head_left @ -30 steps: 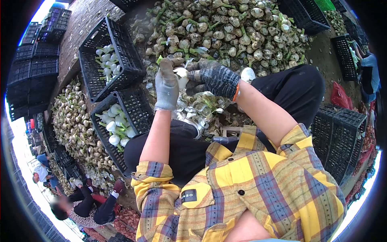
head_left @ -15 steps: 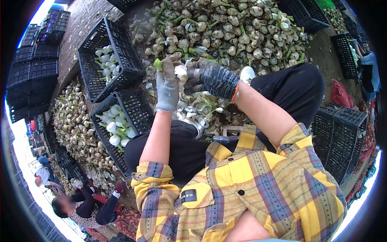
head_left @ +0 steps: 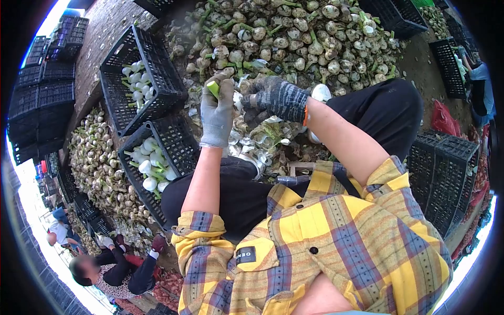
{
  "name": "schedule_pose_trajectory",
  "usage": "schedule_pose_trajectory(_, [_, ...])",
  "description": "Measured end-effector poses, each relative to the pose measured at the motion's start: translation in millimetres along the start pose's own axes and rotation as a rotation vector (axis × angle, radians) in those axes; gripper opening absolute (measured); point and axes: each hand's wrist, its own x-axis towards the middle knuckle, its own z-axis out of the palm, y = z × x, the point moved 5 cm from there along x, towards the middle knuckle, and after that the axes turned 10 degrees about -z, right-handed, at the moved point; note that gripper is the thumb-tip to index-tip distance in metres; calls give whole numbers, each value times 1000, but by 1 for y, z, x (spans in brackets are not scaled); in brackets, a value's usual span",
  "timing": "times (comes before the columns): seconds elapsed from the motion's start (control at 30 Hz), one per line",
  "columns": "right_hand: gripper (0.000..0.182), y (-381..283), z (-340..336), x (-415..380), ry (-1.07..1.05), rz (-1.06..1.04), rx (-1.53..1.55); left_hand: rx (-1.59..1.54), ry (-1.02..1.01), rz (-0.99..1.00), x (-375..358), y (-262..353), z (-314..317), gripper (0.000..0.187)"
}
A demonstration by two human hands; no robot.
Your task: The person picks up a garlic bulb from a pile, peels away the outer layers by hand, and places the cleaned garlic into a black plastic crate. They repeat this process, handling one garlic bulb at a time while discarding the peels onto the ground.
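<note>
My left hand (head_left: 218,110), in a soiled grey glove, is closed around a garlic bulb (head_left: 238,101). Its cut green stem (head_left: 212,88) sticks up past the fingers, and the white bulb shows between my hands. My right hand (head_left: 279,98), in a dark striped glove with an orange cuff edge, is curled against the bulb's right side. Whether its fingers also hold a small tool cannot be made out. Below both hands lie loose garlic skins (head_left: 265,137). Just beyond them is a large heap of unpeeled garlic (head_left: 315,47).
Two black crates stand at my left, the farther crate (head_left: 168,94) and the nearer crate (head_left: 181,142), both holding clean white garlic. More garlic (head_left: 100,157) is piled behind them. Stacked crates (head_left: 441,173) stand at right. Other people sit at lower left (head_left: 123,275) and far right (head_left: 479,89).
The garlic in my left hand has tilted, so the stem's cut end now faces me more. My right hand has stayed against the bulb, shifting slightly.
</note>
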Motion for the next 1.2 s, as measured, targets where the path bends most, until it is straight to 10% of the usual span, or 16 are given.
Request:
schedule_pose_trajectory(0.4, [12,44,-24,-8,527,92,314,-373,240,-117,17,-10,-39,48])
schedule_pose_trajectory(0.47, [22,58,-32,-2,208,-6,-658,-499,211,-161,18,-13,-42,48])
schedule_pose_trajectory(0.53, [34,63,-32,4,79,113,-954,-504,217,-190,17,-14,-41,45])
schedule_pose_trajectory(0.73, [35,9,19,6,198,70,471,-307,191,-226,9,-4,-21,30])
schedule_pose_trajectory(1.2, [46,22,31,13,24,108,709,-373,4,-262,5,-8,-8,33])
